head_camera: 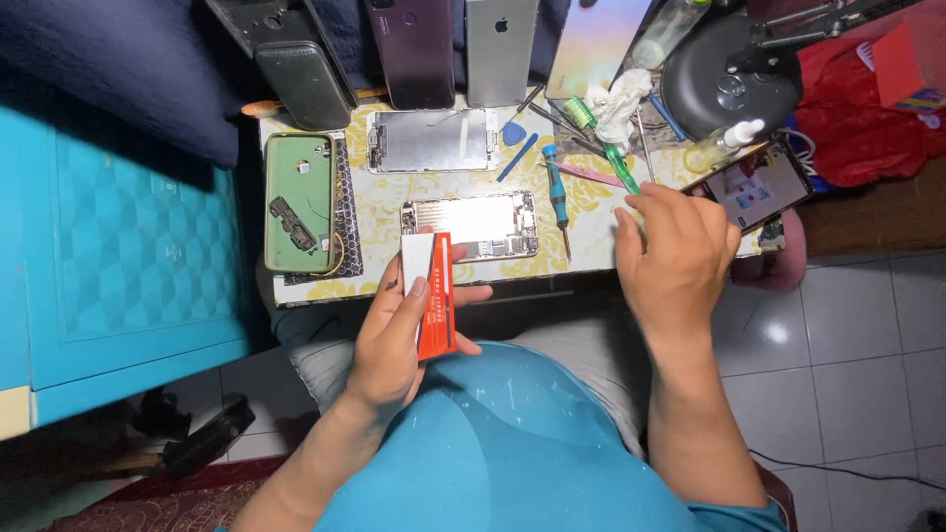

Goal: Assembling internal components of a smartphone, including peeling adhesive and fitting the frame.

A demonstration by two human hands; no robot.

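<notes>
Two hands, left grip (399, 330) clasping orange-white box (432, 294), right grip (675, 258) pinching green screwdriver (621, 169)

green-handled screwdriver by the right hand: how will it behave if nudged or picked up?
The green-handled screwdriver has a round, slim handle, so it would probably roll if pushed across the table. It looks small and thin, so likely light and stiff. The right hand rests at its lower end; a pinch grip on the glossy plastic handle may slip a little.
</notes>
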